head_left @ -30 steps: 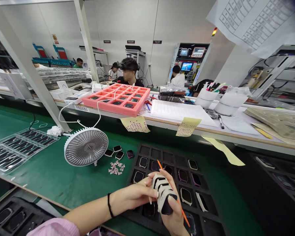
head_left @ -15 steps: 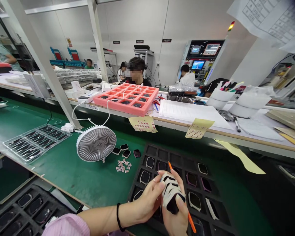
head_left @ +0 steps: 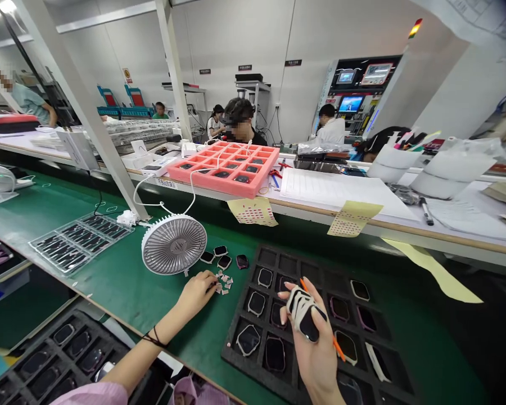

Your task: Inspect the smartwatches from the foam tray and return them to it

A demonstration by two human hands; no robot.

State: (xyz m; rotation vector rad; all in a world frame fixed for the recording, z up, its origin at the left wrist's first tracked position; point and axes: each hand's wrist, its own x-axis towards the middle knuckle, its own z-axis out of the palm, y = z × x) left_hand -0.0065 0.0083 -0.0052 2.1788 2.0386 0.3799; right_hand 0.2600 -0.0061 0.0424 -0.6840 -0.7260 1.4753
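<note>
My right hand (head_left: 312, 337) is closed around a short stack of pale-framed smartwatch cases (head_left: 306, 312) with dark faces, held over the black foam tray (head_left: 293, 259). An orange stick (head_left: 339, 346) is tucked in the same hand, its two ends showing past the palm. My left hand (head_left: 199, 291) is at the edge of a pile of small pale pieces (head_left: 225, 284) on the green mat. Its fingers are bent down and drawn together at the pieces; what lies between the fingertips is hidden. Several loose watch cases (head_left: 224, 262) lie just behind the pile.
A white fan (head_left: 175, 244) stands left of the pile. Further left lies a clear tray of dark parts (head_left: 82, 239). Another black foam tray (head_left: 73, 320) with watch cases is at the lower left. On the shelf sits a pink foam tray (head_left: 261, 185); people are beyond.
My left hand has left the stack of watch cases and moved left to the pile of small pieces. My right hand keeps the stack and the orange stick. The view has shifted slightly.
</note>
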